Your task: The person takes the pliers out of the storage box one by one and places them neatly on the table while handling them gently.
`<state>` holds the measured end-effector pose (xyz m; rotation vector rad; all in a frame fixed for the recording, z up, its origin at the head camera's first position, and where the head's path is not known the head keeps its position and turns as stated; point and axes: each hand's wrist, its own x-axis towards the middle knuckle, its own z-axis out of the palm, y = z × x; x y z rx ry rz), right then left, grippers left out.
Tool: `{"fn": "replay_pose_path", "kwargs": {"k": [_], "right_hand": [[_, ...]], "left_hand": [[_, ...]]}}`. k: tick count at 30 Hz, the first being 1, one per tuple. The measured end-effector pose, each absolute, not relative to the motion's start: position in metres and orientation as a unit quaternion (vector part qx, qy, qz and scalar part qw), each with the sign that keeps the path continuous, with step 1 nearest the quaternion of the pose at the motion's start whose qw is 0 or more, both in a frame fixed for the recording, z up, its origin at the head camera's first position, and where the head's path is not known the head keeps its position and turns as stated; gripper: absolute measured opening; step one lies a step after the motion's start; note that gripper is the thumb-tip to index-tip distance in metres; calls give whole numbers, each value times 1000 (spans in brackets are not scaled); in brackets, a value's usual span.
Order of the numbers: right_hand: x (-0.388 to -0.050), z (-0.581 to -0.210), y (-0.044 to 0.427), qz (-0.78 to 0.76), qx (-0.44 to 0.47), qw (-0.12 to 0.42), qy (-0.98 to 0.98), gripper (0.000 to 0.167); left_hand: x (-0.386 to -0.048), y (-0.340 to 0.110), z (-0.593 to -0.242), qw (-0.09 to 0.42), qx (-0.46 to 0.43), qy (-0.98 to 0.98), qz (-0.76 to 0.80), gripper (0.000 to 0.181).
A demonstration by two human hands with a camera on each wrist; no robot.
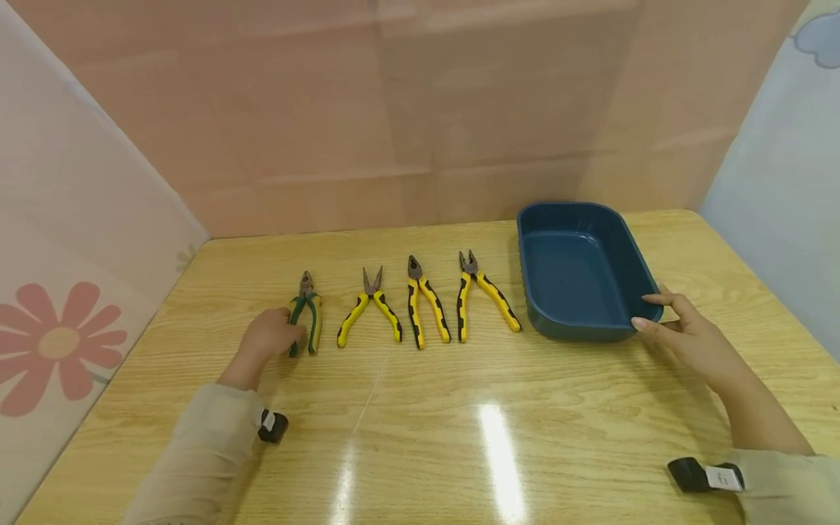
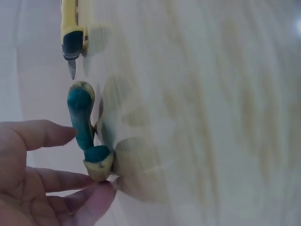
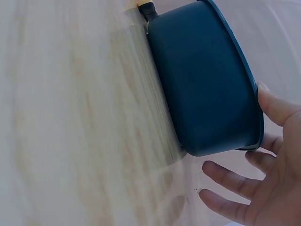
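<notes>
My left hand [image 1: 270, 337] is at the green-handled pliers [image 1: 315, 321], which lie at the left end of a row on the table. In the left wrist view, its thumb touches one teal-green handle [image 2: 81, 113] and its fingers are at the other handle [image 2: 99, 165]. My right hand [image 1: 689, 339] holds the near right corner of a deep blue rectangular tub [image 1: 580, 332] by the rim. Thumb and forefinger pinch that rim in the right wrist view, while the other fingers of the hand [image 3: 277, 188] spread below the tub [image 3: 207, 84]. The tub stands upright with nothing visible inside.
Right of the green pliers lie yellow-and-black needle-nose pliers [image 1: 356, 318], then yellow-and-black pliers [image 1: 413, 306] and another yellow-and-black pair [image 1: 463, 300] beside the tub, all with handles spread toward me. The wooden table [image 1: 420, 415] meets a pinkish cloth backdrop [image 1: 407, 117] behind.
</notes>
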<state>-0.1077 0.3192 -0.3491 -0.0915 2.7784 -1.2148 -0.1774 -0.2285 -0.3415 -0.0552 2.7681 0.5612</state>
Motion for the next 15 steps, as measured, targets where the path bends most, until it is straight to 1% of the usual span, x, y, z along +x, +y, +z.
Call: {"fn": "replay_pose_path", "kwargs": {"k": [3, 7, 12, 14, 15], "right_hand": [[-108, -348, 319, -392, -29, 62, 917, 57], [-110, -344, 317, -385, -30, 82, 919, 61], [-112, -335, 314, -401, -32, 109, 909, 67], [-112, -332, 312, -413, -35, 111, 903, 70], [-111, -331, 310, -417, -38, 109, 902, 71]], "left_hand": [[-176, -226, -341, 162, -20, 964, 207, 53], [-175, -223, -340, 161, -13, 965, 207, 43], [-175, -217, -338, 146, 3, 970, 194, 54], [-174, -213, -335, 132, 10, 974, 185, 61], [-173, -211, -334, 125, 10, 975, 182, 62]]}}
